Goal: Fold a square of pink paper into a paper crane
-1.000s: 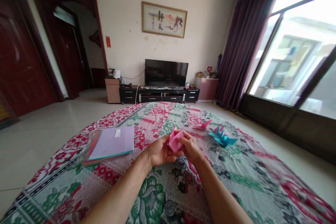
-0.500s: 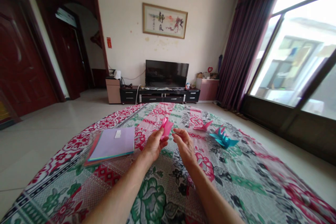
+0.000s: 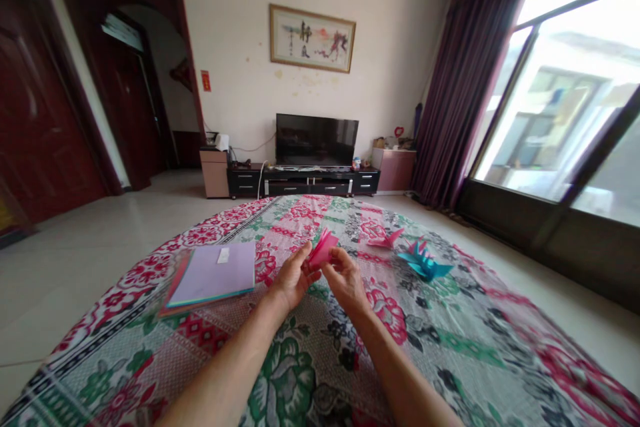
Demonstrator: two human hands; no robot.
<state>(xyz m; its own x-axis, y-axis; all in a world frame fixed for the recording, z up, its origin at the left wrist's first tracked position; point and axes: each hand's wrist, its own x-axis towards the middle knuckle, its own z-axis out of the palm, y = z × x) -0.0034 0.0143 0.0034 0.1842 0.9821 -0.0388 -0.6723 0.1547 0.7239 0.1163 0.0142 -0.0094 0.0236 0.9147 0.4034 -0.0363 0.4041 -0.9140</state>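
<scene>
On the left of the cloth-covered surface (image 3: 285,373), a stack of coloured sheets (image 3: 215,273) lies flat, perhaps kept just beside the work. The left hand (image 3: 293,278) has its grip pinching the pink folded paper (image 3: 325,250), seemingly to steady it between both hands; it looks small and layered, its edges fanning upward. The right hand (image 3: 346,281) pinches its right edge, probably to control the layers. Farther right, a pink folded piece (image 3: 387,240) and a blue folded piece (image 3: 427,265) rest apart.

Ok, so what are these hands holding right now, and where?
Folded pink paper. The left hand holds its lower left side; the right hand is at its lower right edge, though whether it pinches there is unclear.
</scene>
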